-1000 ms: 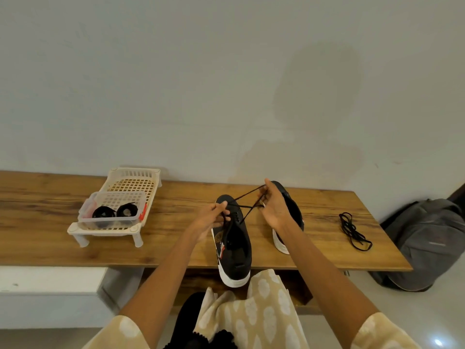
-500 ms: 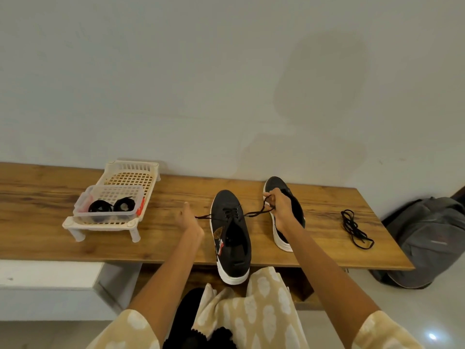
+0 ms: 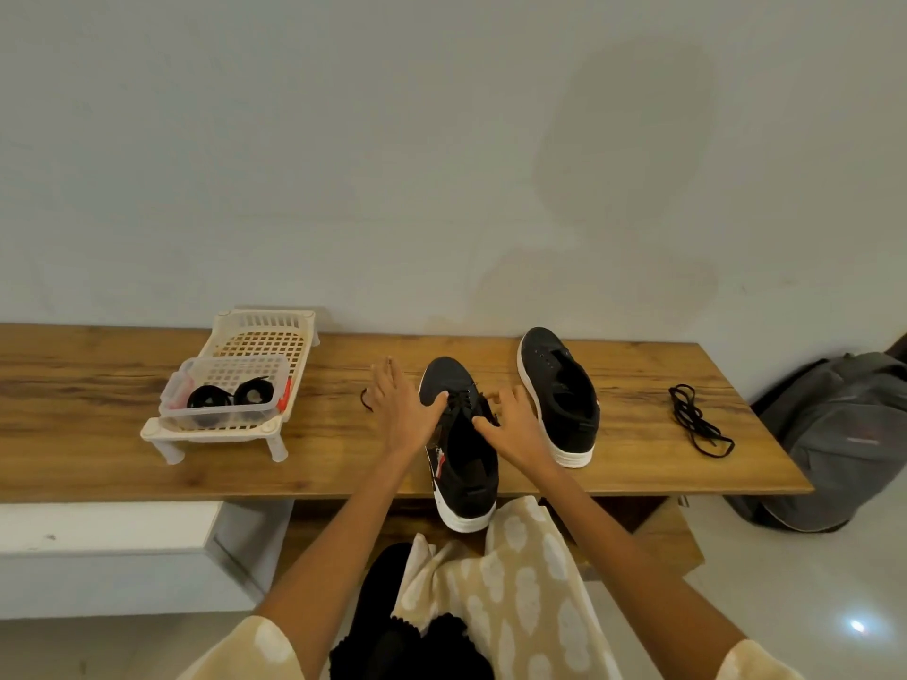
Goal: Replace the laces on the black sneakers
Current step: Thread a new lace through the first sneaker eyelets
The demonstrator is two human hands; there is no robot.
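Near sneaker [image 3: 461, 449]: your left hand [image 3: 400, 409] released, steadying the toe; your right hand [image 3: 510, 424] pinches the lace [image 3: 464, 397]. Pull evenly.

White basket [image 3: 267, 336] on bench [image 3: 98, 434]; grey backpack [image 3: 834, 434].

Two black sneakers [image 3: 461, 434] with white soles at centre frame, on a brown wood-grain desk [image 3: 98, 434]. Cream lattice basket [image 3: 294, 336] upper left, black lace rolls [image 3: 228, 397] inside. Black loose lace [image 3: 697, 424] right; grey backpack [image 3: 844, 434] far right; beige white-leaf-print sleeves [image 3: 255, 650] below.
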